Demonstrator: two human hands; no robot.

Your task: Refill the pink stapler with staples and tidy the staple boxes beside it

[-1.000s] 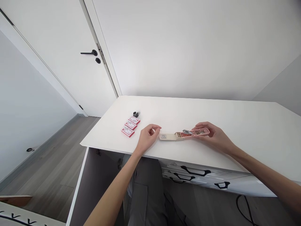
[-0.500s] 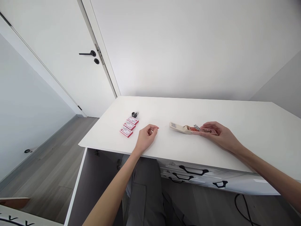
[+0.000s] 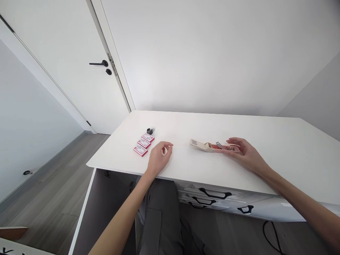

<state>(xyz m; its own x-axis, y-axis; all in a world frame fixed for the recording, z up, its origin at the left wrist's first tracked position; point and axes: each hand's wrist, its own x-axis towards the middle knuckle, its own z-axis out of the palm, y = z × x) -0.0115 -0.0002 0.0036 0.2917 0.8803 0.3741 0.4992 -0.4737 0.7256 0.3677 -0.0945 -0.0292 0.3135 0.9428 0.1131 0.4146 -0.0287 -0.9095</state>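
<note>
An opened stapler [image 3: 205,146], beige at one end and pink at the other, lies on the white table [image 3: 278,156]. Metal parts show in its pink half. My right hand [image 3: 245,153] is at the pink end, with thumb and fingers closed lightly around it. My left hand [image 3: 159,158] rests near the table's front edge with its fingers curled in; nothing shows in them. Just left of it, three red staple boxes [image 3: 143,143] lie in a row. A small black clip [image 3: 150,131] sits behind them.
A white door [image 3: 79,71] with a black handle [image 3: 99,64] stands at the back left. Drawers with black handles [image 3: 215,194] sit under the table in front of me. A black cable [image 3: 273,237] lies on the floor at the right.
My right hand carried the stapler to the right and farther back on the table and laid it flat. My left hand drew back left toward the red boxes, curling its fingers further.
</note>
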